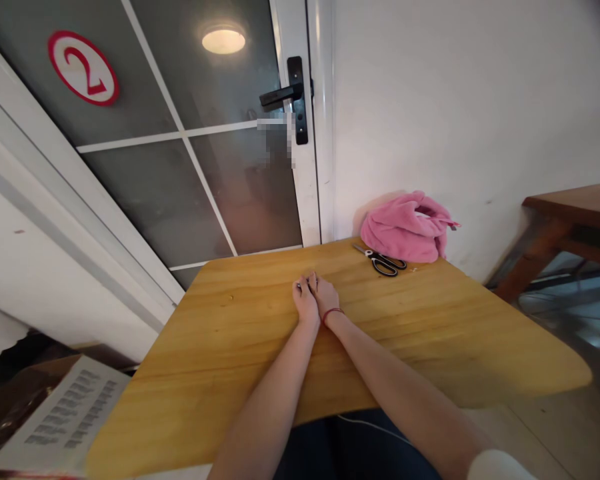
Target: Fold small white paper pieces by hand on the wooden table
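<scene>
My left hand (305, 303) and my right hand (326, 293) rest side by side on the wooden table (220, 347), touching each other. The fingers of both are curled closed. A small dark bit shows between the fingertips, too little of it to name, and I cannot tell which hand grips it. Around my right wrist is a thin red bracelet (333, 312). Beyond that hand, to the right, lies a pair of scissors (384, 263) with black handles. Just behind the scissors sits a bunched pink plush cloth (403, 227).
A door (250, 173) with dark panes, a black handle (297, 100) and a number sign (83, 68) stands behind the table. At lower left is a cardboard box (55, 417) with printed text. Another wooden table (575, 200) is at right. A thin cable (375, 427) crosses my lap.
</scene>
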